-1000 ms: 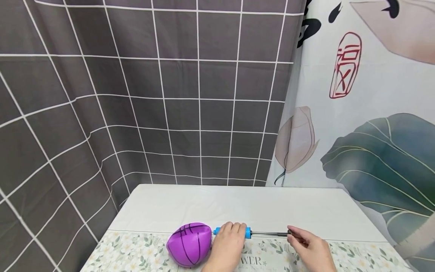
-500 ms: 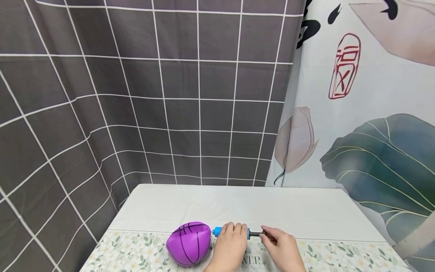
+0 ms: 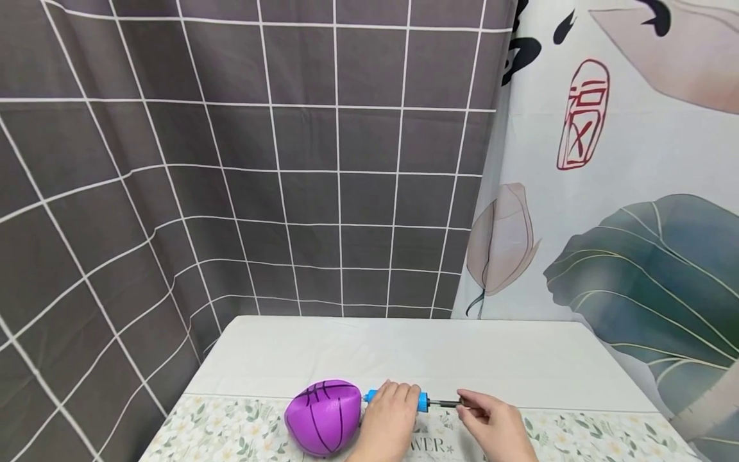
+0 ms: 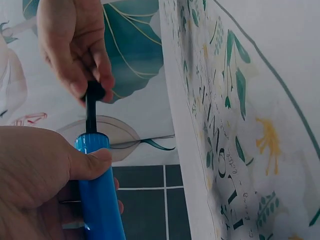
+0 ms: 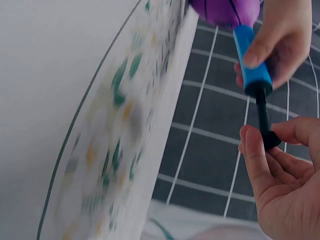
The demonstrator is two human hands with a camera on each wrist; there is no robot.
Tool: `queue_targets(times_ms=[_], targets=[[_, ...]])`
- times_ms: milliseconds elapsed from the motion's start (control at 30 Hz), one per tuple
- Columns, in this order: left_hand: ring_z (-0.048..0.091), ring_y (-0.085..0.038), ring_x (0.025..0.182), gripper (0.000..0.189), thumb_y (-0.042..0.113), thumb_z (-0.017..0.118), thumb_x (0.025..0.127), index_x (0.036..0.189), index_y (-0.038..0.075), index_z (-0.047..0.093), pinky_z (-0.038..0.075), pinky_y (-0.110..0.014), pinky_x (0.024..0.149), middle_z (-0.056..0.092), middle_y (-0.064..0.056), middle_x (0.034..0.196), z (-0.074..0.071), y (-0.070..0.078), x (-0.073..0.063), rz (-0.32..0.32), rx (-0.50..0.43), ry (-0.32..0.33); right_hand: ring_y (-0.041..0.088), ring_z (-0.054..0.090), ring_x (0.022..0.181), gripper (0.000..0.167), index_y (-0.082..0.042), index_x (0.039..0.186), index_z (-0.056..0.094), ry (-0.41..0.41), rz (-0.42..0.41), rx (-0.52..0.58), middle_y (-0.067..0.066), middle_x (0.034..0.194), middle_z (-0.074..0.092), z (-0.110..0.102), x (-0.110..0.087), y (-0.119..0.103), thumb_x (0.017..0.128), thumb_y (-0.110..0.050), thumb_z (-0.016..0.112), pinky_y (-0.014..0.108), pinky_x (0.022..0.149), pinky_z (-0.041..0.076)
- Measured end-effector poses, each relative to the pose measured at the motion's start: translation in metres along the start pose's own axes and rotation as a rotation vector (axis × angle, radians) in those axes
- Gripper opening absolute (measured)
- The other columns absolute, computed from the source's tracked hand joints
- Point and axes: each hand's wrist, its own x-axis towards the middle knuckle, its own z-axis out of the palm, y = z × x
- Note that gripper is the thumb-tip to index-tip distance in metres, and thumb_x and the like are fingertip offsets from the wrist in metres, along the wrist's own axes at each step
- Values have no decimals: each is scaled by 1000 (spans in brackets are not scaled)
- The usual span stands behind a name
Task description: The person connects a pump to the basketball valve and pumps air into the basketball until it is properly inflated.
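Note:
A purple ball (image 3: 323,418) with black lines, shaped like a small rugby ball, sits on the table at the left of my hands. My left hand (image 3: 389,417) grips the blue barrel of a hand pump (image 4: 101,200), thumb across it. The pump's tip points at the ball's right side; whether it goes in is too small to tell. At the other end, my right hand (image 3: 495,425) pinches the black handle (image 5: 270,140) between thumb and fingers. Part of the pump's rod (image 3: 443,403) shows between the barrel and the handle.
The table (image 3: 404,353) has a white back part and a floral-printed front part with lettering. Behind it hangs a dark grid-patterned curtain (image 3: 306,192), and to the right a white cloth (image 3: 531,141) with leaf prints.
My right hand first moved left, pushing the rod into the barrel, then came back slightly to the right, drawing some rod out. My left hand and the ball stay nearly in place.

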Motion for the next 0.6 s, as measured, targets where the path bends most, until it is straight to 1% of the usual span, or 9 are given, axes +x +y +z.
queue_targets(times_ms=[133,233,333,467,600], targets=[[64,-14,103,33,13,73,87,119,11,66,52,-35,103,69,1,106,-1,-2,0,-7,-5,-15,6,64,70,28,0,115,75,16,42,-47,0,90,76,-18,2,10,88,-8,74,20,63,55],[64,-15,104,34,11,74,87,120,10,66,52,-36,104,69,0,107,-2,-3,0,-16,-14,-21,6,64,70,29,-1,117,74,23,51,-80,0,90,76,-31,3,17,89,-11,73,20,63,55],[64,-15,103,34,11,75,86,120,10,66,52,-36,104,69,0,106,-2,-4,1,-14,-16,-16,6,66,71,30,-2,119,73,17,66,-80,0,90,76,-39,3,20,91,-13,73,20,63,55],[64,-15,101,34,11,76,86,119,9,67,53,-35,102,69,-1,106,-2,-4,3,-1,5,-5,8,69,74,33,0,123,71,7,77,-38,4,92,77,-39,3,18,93,-13,71,21,65,58],[64,-16,100,32,10,75,87,118,8,67,55,-34,99,69,-2,106,-1,-4,3,16,19,0,10,71,77,33,3,123,70,17,61,-24,7,95,77,-30,3,11,93,-10,70,21,66,59]])
